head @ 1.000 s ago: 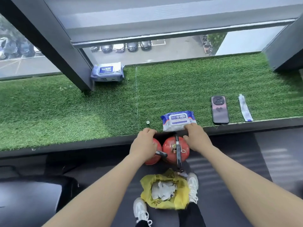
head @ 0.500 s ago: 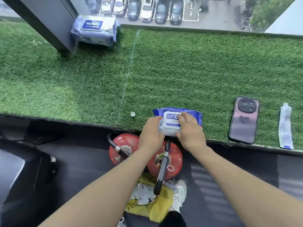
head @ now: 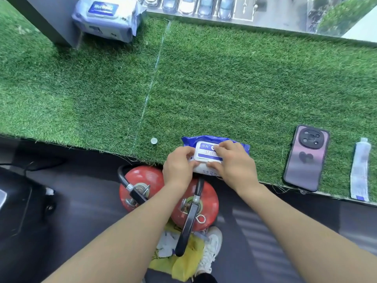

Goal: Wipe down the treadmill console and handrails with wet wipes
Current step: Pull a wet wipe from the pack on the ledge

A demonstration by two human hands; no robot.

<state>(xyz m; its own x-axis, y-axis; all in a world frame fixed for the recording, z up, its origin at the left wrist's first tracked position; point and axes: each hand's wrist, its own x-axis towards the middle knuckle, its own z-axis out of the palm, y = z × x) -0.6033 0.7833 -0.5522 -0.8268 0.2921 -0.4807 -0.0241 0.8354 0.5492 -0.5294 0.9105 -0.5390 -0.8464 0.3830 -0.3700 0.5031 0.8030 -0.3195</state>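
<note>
While a big soft wipes bag (head: 108, 16) is sitting at the back left of the shaggy green turf ledge (head: 224, 82), the left hand (head: 179, 166) is gripping the small blue wipes pack (head: 206, 153) at the front edge, the right hand (head: 234, 160) is pinching its flat white lid, and a glossy rectangular phone (head: 306, 158) is lying rightward.

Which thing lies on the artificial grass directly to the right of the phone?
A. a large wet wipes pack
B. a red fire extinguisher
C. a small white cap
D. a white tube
D: the white tube lies on the artificial grass just right of the phone, near the ledge's edge.
</note>
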